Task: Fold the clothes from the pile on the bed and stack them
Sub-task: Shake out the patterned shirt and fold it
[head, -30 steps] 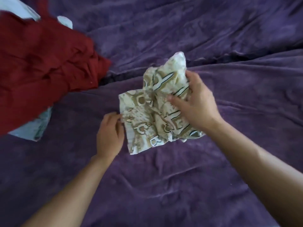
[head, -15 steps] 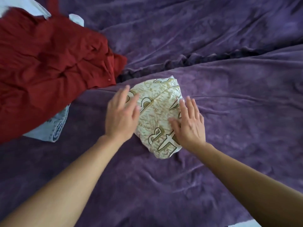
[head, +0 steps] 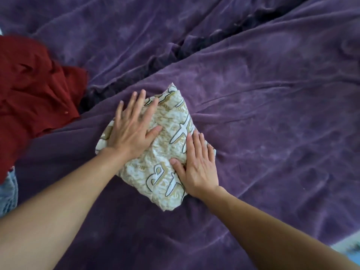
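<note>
Head camera: straight, spread fingers (head: 141,100) of the left hand (head: 132,131) lie flat on the upper left part of a folded cream cloth (head: 169,123) printed with gold and white letters. The right hand (head: 198,168) presses its lower right edge, fingers straight and together, gripping nothing. The cloth lies on the bed's purple blanket (head: 272,114), under the 2 hands. Off to the left sits a crumpled red garment (head: 33,90), with pale blue denim (head: 7,191) below it at the frame edge.
</note>
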A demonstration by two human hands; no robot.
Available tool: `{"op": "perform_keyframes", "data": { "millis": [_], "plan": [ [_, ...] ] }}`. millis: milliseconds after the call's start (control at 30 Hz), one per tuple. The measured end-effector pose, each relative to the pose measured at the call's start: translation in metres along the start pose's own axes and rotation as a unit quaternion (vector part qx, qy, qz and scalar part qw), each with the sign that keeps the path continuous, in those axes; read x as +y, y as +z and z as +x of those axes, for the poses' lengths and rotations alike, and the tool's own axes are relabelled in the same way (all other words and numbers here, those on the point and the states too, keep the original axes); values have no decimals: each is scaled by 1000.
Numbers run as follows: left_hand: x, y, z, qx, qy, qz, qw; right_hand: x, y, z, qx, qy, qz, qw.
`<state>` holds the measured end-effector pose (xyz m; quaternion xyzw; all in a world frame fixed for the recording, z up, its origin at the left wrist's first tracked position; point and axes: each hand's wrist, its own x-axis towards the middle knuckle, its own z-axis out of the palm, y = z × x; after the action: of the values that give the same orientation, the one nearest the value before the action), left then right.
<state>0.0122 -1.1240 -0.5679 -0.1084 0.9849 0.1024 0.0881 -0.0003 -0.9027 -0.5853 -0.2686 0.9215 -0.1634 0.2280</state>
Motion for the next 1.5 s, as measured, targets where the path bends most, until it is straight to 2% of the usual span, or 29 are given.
{"op": "perform_keyframes", "data": {
  "millis": [67, 100, 167, 233, 267, 333, 367, 433, 500, 600, 733, 867, 1200, 1333, 1500],
  "plan": [
    [8, -26, 15, 15, 43, -49, 998, 4, -22, 4, 3, 55, 114, 992],
    [14, -39, 28, -2, 63, -67, 996, 6, -34, 8, 19, 98, 163, 982],
    [26, -59, 56, -101, 50, -109, 988, 9, -51, 15, 21, 150, 171, 973],
    [36, -71, 74, -220, -7, -169, 961, 8, -59, 17, -40, 166, 156, 973],
    [41, -73, 77, -254, -26, -179, 950, 6, -62, 16, -75, 183, 192, 961],
    [52, -78, 71, -289, -29, -154, 944, 4, -67, 8, -126, 201, 267, 934],
    [58, -80, 64, -298, -19, -134, 945, 4, -70, 0, -136, 184, 256, 939],
    [73, -88, 46, -295, 20, -83, 952, 7, -79, -20, -125, 140, 192, 963],
    [92, -103, 25, -268, 73, -20, 961, 13, -93, -46, -73, 88, 138, 984],
    [130, -123, -4, -198, 136, 3, 971, 33, -119, -87, -13, 26, 125, 992],
    [194, -142, -32, -167, 110, -11, 980, 79, -169, -129, 27, 24, 128, 991],
    [291, -167, -31, -153, 73, -89, 981, 152, -249, -167, 68, 13, 110, 991],
    [562, -240, 31, -107, 121, -226, 961, 339, -458, -250, 144, 43, 139, 979],
    [621, -275, 71, -112, 121, -275, 947, 380, -519, -249, 160, 44, 143, 976],
    [658, -322, 139, -94, 130, -324, 933, 411, -587, -211, 170, 28, 162, 971]
  ]
}}
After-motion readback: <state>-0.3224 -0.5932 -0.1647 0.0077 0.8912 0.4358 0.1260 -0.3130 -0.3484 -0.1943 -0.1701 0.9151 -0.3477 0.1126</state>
